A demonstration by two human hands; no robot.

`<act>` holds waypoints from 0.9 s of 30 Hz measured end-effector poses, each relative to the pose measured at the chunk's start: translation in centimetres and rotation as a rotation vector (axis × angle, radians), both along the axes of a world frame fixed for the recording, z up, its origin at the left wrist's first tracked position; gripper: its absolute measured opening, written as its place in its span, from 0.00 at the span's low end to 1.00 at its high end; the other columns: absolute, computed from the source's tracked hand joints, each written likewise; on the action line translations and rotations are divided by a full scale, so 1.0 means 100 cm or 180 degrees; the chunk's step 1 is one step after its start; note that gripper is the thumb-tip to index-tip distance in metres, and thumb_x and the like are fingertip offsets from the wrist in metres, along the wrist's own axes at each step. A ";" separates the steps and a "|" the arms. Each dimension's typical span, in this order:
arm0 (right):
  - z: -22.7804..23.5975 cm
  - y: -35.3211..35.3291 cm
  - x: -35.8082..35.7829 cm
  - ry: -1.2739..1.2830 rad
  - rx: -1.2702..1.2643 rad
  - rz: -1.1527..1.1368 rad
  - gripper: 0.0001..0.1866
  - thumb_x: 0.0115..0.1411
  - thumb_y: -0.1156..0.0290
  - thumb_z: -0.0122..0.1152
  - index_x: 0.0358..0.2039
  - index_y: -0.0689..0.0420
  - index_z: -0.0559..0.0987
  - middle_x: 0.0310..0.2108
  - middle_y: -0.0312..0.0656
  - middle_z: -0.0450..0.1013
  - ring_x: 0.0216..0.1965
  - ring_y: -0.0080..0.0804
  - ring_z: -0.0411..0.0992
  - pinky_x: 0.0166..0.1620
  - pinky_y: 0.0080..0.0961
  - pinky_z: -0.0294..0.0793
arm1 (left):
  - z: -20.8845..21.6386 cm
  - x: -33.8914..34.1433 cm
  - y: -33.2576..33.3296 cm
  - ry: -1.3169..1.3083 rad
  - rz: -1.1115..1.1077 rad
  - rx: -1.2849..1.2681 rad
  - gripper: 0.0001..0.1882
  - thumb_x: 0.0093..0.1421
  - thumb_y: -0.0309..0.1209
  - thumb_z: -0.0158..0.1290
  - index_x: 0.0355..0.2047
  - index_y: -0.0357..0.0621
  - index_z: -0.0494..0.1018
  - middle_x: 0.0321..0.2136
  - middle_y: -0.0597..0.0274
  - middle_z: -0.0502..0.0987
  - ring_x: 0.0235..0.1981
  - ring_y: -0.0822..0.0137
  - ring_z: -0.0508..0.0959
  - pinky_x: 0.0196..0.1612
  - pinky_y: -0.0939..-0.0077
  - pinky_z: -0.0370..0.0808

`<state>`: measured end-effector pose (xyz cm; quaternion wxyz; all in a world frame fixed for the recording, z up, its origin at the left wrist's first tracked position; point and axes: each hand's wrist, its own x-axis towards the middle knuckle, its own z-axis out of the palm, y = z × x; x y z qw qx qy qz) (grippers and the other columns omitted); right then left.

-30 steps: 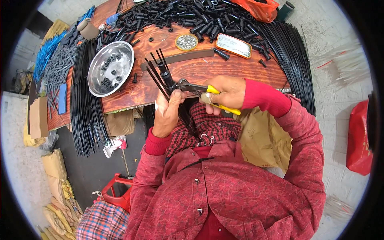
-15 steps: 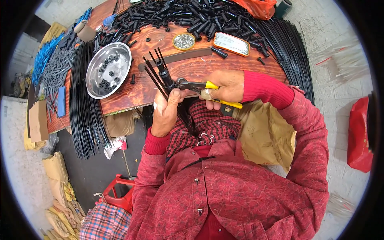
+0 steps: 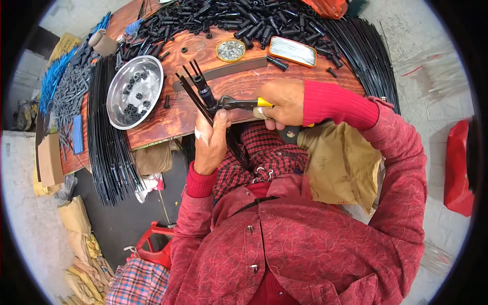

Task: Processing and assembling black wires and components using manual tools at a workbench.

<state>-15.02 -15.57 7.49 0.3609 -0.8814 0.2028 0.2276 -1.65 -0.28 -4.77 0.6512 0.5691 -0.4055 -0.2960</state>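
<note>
My left hand [image 3: 211, 134], a pale strip wrapped on it, is closed round a bundle of thin black rods [image 3: 190, 93] and the base of a black tubular fitting [image 3: 207, 96]. The rods stick up beside the fitting and hang down below the hand over my lap. My right hand [image 3: 285, 104], with a covering on its thumb, grips yellow-handled pliers [image 3: 240, 104]. Their dark jaws meet the lower end of the fitting, just above my left thumb. The fingers hide most of the yellow handles, and what lies between the jaws cannot be made out.
A steel bowl [image 3: 116, 109] with small black rings stands left on the wooden table [image 3: 168, 124]. Beyond lie a round tin [image 3: 230, 50] of small metal pieces, a rectangular tin [image 3: 293, 51] of thin pale pins and heaped black tubes [image 3: 244, 18]. Long black rods [image 3: 104, 137] overhang the edge.
My right hand has turned over the pliers, so its back faces up and the lower yellow handle is mostly covered. The jaws stay at the fitting. My left hand has barely moved.
</note>
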 end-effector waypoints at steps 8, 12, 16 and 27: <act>-0.011 0.010 0.000 -0.0553 -0.1004 0.0243 0.08 0.53 0.71 0.53 0.27 0.62 0.77 0.26 0.52 0.75 0.31 0.52 0.75 0.33 0.44 0.71 | -0.002 -0.001 0.002 0.0094 -0.0051 -0.0059 0.17 0.67 0.36 0.45 0.50 0.36 0.62 0.29 0.61 0.74 0.29 0.72 0.73 0.34 0.76 0.72; -0.021 0.016 -0.001 -0.0466 -0.1085 0.0054 0.08 0.51 0.74 0.55 0.32 0.62 0.76 0.27 0.55 0.74 0.33 0.57 0.73 0.35 0.48 0.71 | -0.012 -0.003 0.001 0.0095 0.0000 0.0011 0.19 0.68 0.35 0.44 0.53 0.35 0.60 0.28 0.62 0.73 0.28 0.72 0.71 0.32 0.76 0.71; -0.040 0.026 0.005 -0.0662 -0.1391 -0.0160 0.09 0.51 0.75 0.54 0.33 0.62 0.75 0.26 0.56 0.74 0.32 0.57 0.73 0.35 0.50 0.71 | -0.016 0.001 0.001 -0.0032 0.0141 0.0000 0.18 0.68 0.35 0.44 0.53 0.36 0.60 0.28 0.63 0.71 0.27 0.72 0.70 0.32 0.76 0.70; -0.042 0.007 0.008 -0.0532 0.0355 -0.0170 0.09 0.59 0.70 0.51 0.34 0.63 0.74 0.24 0.42 0.76 0.27 0.37 0.76 0.32 0.33 0.74 | -0.008 0.016 0.011 0.1402 -0.0576 -0.0619 0.24 0.69 0.42 0.41 0.57 0.37 0.60 0.32 0.66 0.68 0.32 0.74 0.66 0.40 0.79 0.65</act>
